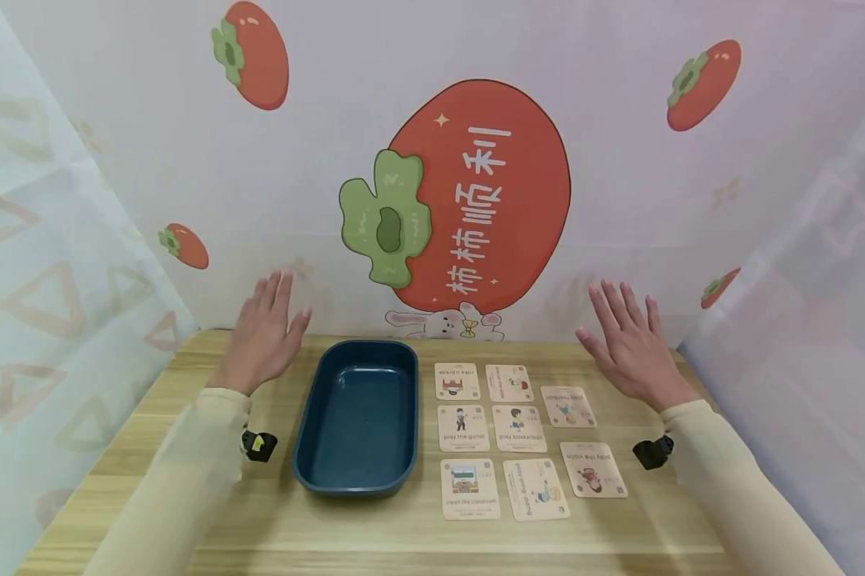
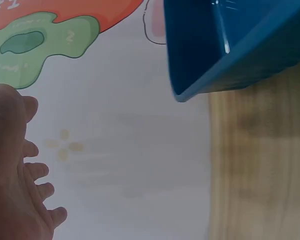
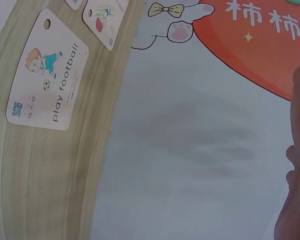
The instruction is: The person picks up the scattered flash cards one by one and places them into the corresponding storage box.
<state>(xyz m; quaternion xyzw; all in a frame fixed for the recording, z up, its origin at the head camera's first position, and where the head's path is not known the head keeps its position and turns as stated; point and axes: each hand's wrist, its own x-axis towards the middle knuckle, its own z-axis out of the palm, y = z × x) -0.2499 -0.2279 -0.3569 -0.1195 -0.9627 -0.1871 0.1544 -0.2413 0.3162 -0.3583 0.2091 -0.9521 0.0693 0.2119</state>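
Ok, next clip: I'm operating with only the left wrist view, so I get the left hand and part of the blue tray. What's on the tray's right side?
Observer: Eight cards lie to the right of the tray.
Operator: Is the right hand holding any of them?
Observer: No, it is open in the air and holds nothing.
Operator: Can you make out the words on any of them?
Observer: Yes, in the right wrist view the football card reads "play football".
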